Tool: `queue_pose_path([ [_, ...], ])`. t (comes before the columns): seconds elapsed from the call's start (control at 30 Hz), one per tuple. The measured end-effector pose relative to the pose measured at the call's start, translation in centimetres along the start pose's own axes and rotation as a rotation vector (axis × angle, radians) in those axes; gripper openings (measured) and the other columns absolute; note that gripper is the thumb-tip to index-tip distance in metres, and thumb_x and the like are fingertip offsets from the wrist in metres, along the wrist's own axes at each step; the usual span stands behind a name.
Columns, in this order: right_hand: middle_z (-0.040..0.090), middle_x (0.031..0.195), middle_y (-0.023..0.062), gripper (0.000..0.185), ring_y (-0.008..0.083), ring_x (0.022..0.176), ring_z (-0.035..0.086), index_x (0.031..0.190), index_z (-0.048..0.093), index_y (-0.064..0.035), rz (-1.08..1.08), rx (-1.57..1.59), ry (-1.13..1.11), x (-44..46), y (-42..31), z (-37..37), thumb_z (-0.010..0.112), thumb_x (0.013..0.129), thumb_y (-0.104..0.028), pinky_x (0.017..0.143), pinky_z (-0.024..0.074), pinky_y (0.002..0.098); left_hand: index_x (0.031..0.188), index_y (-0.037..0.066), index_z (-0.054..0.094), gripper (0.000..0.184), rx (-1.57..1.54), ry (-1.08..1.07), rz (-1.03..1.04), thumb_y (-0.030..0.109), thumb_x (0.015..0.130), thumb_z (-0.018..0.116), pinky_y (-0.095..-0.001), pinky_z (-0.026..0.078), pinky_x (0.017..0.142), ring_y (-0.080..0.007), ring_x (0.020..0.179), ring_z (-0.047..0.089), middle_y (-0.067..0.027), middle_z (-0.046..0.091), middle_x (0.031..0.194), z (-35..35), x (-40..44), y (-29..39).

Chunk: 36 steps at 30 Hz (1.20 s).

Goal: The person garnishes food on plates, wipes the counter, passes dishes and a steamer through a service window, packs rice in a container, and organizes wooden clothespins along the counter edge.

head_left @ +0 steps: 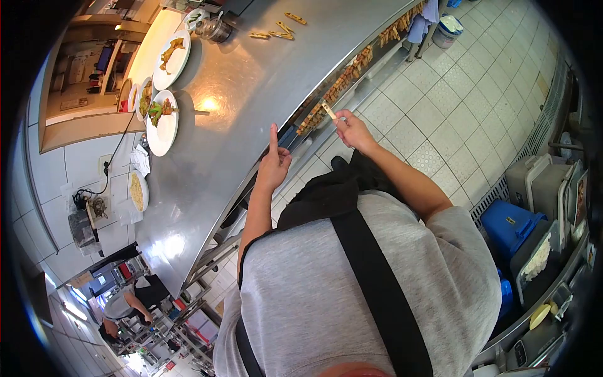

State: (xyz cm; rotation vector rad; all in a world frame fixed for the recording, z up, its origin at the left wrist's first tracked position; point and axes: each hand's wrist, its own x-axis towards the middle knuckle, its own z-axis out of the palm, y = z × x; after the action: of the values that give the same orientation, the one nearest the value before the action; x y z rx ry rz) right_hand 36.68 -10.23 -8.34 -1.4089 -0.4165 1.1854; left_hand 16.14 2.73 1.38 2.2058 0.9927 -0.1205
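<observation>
My right hand (353,131) pinches a pale yellow clothespin (329,111) beside the steel counter's front edge. A long row of similar clothespins (352,70) lines the rail under that edge. Near the same edge is my left hand (274,164), its index finger stretched out and the other fingers curled loosely, with nothing seen in it. Several loose yellow clothespins (282,30) lie on the counter (251,88) at the top.
White plates of food (164,135) stand along the counter's far side, near a glass jar (213,30). A purple cloth (422,22) hangs by a bucket (448,31). A blue bin (510,226) stands at right. Another person (129,303) is at lower left.
</observation>
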Motion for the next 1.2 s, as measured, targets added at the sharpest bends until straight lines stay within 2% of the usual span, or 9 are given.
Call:
queue_pose_path([
  [0.17, 0.049, 0.059, 0.0025, 0.024, 0.0112, 0.04, 0.041, 0.109, 0.048, -0.0065, -0.008, 0.024, 0.095, -0.3, 0.9, -1.2, 0.053, 0.093, -0.024, 0.035, 0.0321, 0.0283, 0.149, 0.025, -0.003, 0.093, -0.009, -0.007, 0.0, 0.005, 0.084, 0.059, -0.0344, 0.05, 0.078, -0.024, 0.082, 0.063, -0.0139, 0.066, 0.093, -0.2, 0.0, 0.0],
  [0.47, 0.047, 0.056, 0.0022, 0.025, 0.0112, 0.039, 0.042, 0.109, 0.048, -0.0045, 0.112, -0.049, -0.145, -1.4, 0.4, -0.2, 0.053, 0.093, -0.022, 0.034, 0.0317, 0.0283, 0.149, 0.026, -0.002, 0.093, 0.007, 0.004, -0.009, 0.006, 0.084, 0.061, -0.0339, 0.05, 0.076, -0.0234, 0.079, 0.063, -0.013, 0.066, 0.091, -0.2, 0.0, 0.0],
  [0.57, 0.047, 0.056, 0.0024, 0.025, 0.0113, 0.039, 0.042, 0.109, 0.048, -0.0042, 0.062, -0.06, -0.198, -0.7, 0.8, 0.8, 0.053, 0.092, -0.022, 0.034, 0.0316, 0.0283, 0.149, 0.027, -0.003, 0.094, 0.002, 0.005, -0.003, 0.006, 0.084, 0.06, -0.0341, 0.05, 0.076, -0.0231, 0.078, 0.063, -0.0127, 0.065, 0.091, 0.0, 0.1, -0.3],
  [0.77, 0.048, 0.057, 0.003, 0.026, 0.0116, 0.039, 0.043, 0.112, 0.047, -0.004, 0.029, 0.009, -0.051, -0.1, 0.7, 0.6, 0.053, 0.093, -0.021, 0.035, 0.0328, 0.0281, 0.149, 0.028, -0.001, 0.091, -0.018, 0.0, -0.021, 0.007, 0.083, 0.058, -0.0363, 0.05, 0.077, -0.0252, 0.078, 0.063, -0.0123, 0.065, 0.09, -0.1, 0.0, -0.1],
  [1.0, 0.05, 0.057, 0.0036, 0.025, 0.012, 0.039, 0.044, 0.112, 0.047, -0.004, 0.097, -0.05, -0.193, -1.4, -0.1, 0.7, 0.051, 0.094, -0.021, 0.035, 0.0337, 0.0283, 0.149, 0.028, 0.0, 0.091, -0.045, 0.011, -0.027, 0.006, 0.083, 0.059, -0.0359, 0.05, 0.077, -0.0254, 0.078, 0.063, -0.012, 0.065, 0.089, 0.1, -0.1, -0.3],
  [1.2, 0.05, 0.057, 0.0037, 0.023, 0.0118, 0.039, 0.044, 0.111, 0.048, -0.0046, 0.117, -0.02, -0.174, -0.3, 0.0, 2.7, 0.05, 0.095, -0.02, 0.035, 0.0339, 0.0282, 0.149, 0.028, 0.001, 0.092, -0.049, 0.017, -0.034, 0.006, 0.082, 0.06, -0.0357, 0.05, 0.076, -0.0252, 0.077, 0.063, -0.0112, 0.065, 0.087, 0.1, -0.1, -0.1],
])
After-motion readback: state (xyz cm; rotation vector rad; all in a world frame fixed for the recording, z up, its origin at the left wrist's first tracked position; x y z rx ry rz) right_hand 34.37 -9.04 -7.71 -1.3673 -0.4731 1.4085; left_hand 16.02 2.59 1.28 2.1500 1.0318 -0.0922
